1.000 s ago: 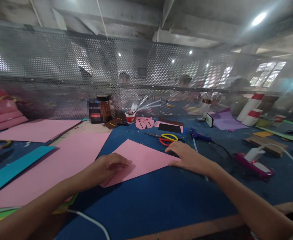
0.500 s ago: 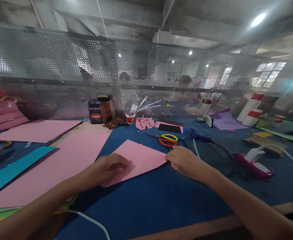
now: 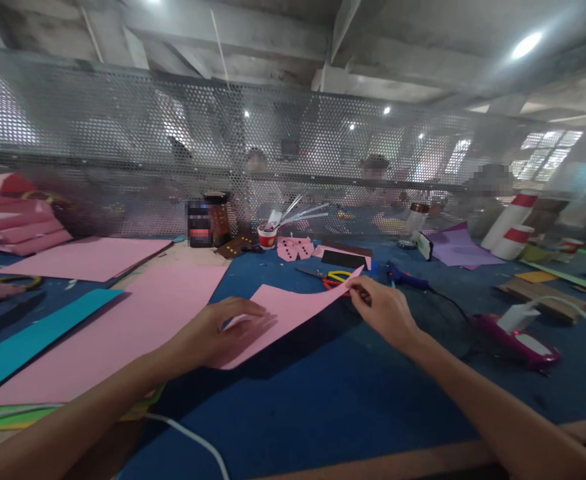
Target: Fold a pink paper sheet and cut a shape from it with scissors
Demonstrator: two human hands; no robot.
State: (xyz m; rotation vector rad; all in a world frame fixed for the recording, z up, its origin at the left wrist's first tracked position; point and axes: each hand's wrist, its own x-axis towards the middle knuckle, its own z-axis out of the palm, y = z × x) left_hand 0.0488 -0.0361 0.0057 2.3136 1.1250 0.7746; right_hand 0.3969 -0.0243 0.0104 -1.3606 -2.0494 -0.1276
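In right grip (image 3: 385,310), pink paper's (image 3: 293,310) corner

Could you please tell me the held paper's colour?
The held paper is pink, best seen in the head view.

open blue tabletop (image 3: 283,420) before the curled pink sheet (image 3: 295,310), scissors (image 3: 325,277) and 1 glue gun (image 3: 407,277) obstructing the far right

Scissors (image 3: 327,277) partly hidden behind pink sheet (image 3: 295,310). Teal strip (image 3: 47,339) cut off by left edge.
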